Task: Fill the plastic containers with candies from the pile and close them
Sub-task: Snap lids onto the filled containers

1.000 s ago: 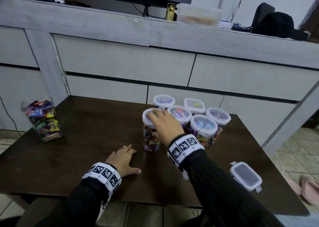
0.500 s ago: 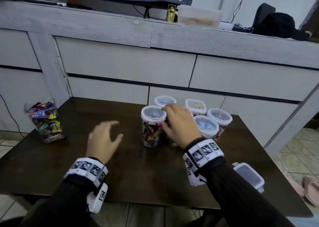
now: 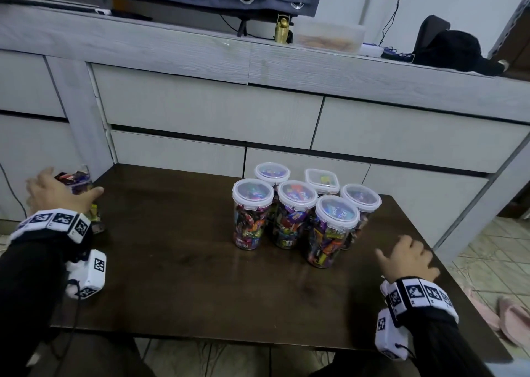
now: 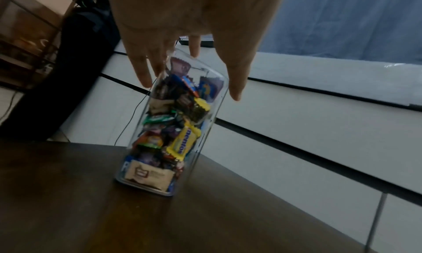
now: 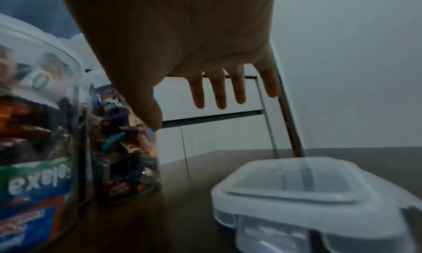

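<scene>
Head view: six lidded containers (image 3: 289, 204) stand clustered at the desk's (image 3: 183, 262) far middle, filled and out of the way. The left hand (image 3: 54, 193), grip wide, reaches over the unlidded candy-filled container (image 4: 173, 127) at the left edge. The right hand (image 3: 408, 257), grip wide, hovers over the loose lid (image 5: 303, 186), likely the closure needed.

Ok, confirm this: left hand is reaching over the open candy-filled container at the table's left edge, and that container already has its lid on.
Not quite. The left hand does reach over the container, but the left wrist view shows it has no lid: its rim is open, wrappers poking out.
</scene>
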A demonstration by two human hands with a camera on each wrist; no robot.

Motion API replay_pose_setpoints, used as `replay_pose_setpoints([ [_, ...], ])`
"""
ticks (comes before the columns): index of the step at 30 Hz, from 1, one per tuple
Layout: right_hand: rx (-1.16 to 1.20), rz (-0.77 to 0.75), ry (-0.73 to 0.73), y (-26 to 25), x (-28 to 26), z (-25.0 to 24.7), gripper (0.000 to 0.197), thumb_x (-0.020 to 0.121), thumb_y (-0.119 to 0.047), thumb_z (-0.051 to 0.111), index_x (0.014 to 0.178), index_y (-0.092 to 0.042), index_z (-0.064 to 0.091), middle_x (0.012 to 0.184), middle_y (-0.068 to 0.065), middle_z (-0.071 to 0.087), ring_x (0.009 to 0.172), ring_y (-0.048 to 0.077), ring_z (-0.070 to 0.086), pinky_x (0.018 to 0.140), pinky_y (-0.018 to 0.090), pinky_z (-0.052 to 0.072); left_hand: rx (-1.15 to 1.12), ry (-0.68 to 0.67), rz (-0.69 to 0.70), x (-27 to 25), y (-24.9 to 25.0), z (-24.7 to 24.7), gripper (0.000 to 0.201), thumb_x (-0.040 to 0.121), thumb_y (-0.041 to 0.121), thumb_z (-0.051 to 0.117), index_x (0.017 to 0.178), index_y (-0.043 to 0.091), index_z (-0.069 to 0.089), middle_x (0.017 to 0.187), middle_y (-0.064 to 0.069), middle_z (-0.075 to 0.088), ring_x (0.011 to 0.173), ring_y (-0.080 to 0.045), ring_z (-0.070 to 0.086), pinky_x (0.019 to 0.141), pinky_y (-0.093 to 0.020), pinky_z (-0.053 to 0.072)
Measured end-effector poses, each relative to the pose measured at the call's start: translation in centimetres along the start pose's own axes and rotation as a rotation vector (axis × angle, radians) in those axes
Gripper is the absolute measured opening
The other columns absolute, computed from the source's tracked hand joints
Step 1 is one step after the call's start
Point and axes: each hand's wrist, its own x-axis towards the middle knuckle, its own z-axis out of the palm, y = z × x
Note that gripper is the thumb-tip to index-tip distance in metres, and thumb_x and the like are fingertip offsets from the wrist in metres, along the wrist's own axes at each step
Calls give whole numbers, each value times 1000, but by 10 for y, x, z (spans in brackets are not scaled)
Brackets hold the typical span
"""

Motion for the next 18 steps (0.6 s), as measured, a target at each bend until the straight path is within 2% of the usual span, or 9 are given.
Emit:
replay_pose_setpoints([
  [2, -7, 95, -143, 8, 2, 9, 74, 82, -55, 62, 134, -9, 36, 140, 17, 38, 130, 39, 32, 104, 60, 32, 36, -5, 2, 7, -11, 3, 66, 68, 42, 85, 116, 18, 45, 121, -25, 51, 109, -50, 51, 86, -61, 48],
  [4, -30, 140, -236, 13, 3, 15, 81, 80, -57, 64, 137, -7, 35, 142, 20, 36, 133, 43, 30, 108, 58, 30, 49, -54, 10, 11, -19, 4, 50, 72, 48, 80, 101, 19, 52, 114, -24, 55, 105, -50, 52, 84, -60, 50],
  [7, -67, 161, -317, 16, -1, 20, 80, 77, -52, 69, 133, -6, 38, 139, 21, 39, 131, 43, 36, 109, 50, 31, 48, -142, 61, 6, -18, 3, 48, 80, 52, 72, 100, 10, 61, 111, -26, 59, 98, -49, 55, 85, -58, 51],
  [11, -104, 133, -354, 15, -7, 23, 72, 78, -47, 70, 130, -8, 40, 134, 18, 43, 125, 39, 43, 106, 46, 37, 121, -156, 238, -32, 9, -14, 41, 83, 46, 72, 98, 9, 67, 97, -21, 64, 85, -40, 60, 75, -47, 53],
  [13, -130, 99, -351, 11, -10, 24, 64, 82, -44, 66, 129, -10, 40, 133, 17, 43, 124, 38, 43, 104, 44, 39, 96, -230, 310, -57, 25, -21, 39, 84, 41, 73, 102, 7, 67, 101, -20, 64, 89, -39, 60, 77, -47, 52],
  [16, -158, 21, -319, 3, -16, 30, 47, 89, -37, 53, 128, -13, 42, 129, 16, 45, 120, 37, 45, 98, 39, 41, 23, -369, 407, -93, 44, -27, 42, 82, 35, 75, 112, 6, 67, 120, -16, 62, 104, -34, 60, 89, -49, 50],
  [18, -193, -34, -314, -1, -21, 33, 43, 90, -36, 49, 127, -16, 42, 128, 16, 46, 118, 36, 45, 96, 37, 41, -59, -484, 449, -113, 52, -31, 45, 79, 32, 78, 116, 10, 66, 131, -11, 58, 113, -29, 58, 97, -50, 47],
])
